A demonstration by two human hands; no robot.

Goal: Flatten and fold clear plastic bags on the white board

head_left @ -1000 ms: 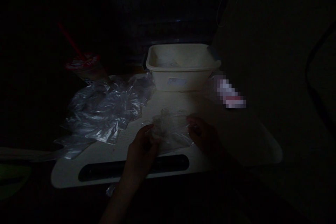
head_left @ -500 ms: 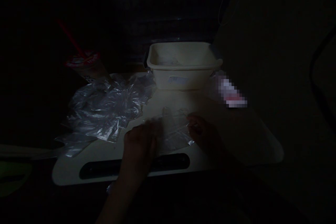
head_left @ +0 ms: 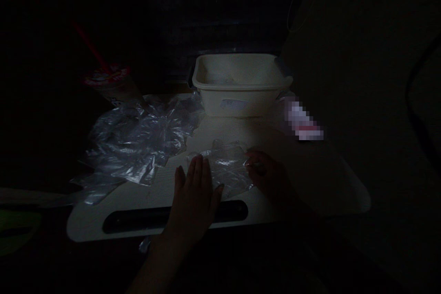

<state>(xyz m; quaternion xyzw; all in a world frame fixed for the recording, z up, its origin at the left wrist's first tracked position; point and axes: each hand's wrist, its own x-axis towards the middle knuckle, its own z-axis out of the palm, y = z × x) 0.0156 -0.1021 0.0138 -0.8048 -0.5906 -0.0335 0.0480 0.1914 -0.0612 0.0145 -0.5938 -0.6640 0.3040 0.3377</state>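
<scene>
A clear plastic bag [head_left: 227, 165] lies flattened on the pale small table [head_left: 296, 165] in dim light. My left hand [head_left: 195, 193] rests palm down with fingers stretched out, its fingertips on the bag's left edge. On the opposite side, my right hand [head_left: 267, 174] pinches the right edge of the same bag between thumb and fingers. Left of my hands spreads a heap of crumpled clear plastic bags [head_left: 138, 138].
Behind the bag stands a cream plastic tub [head_left: 237, 101] with a label. A lidded cup [head_left: 119, 92] with a red straw [head_left: 89, 46] is at back left. A blurred white and pink item [head_left: 305, 121] lies right of the tub. A dark slot [head_left: 138, 220] runs along the front edge.
My left hand has come down from a blurred, curled pose to lie flat with its fingers spread. The bag looks smoother. My right hand has stayed at the bag's right edge.
</scene>
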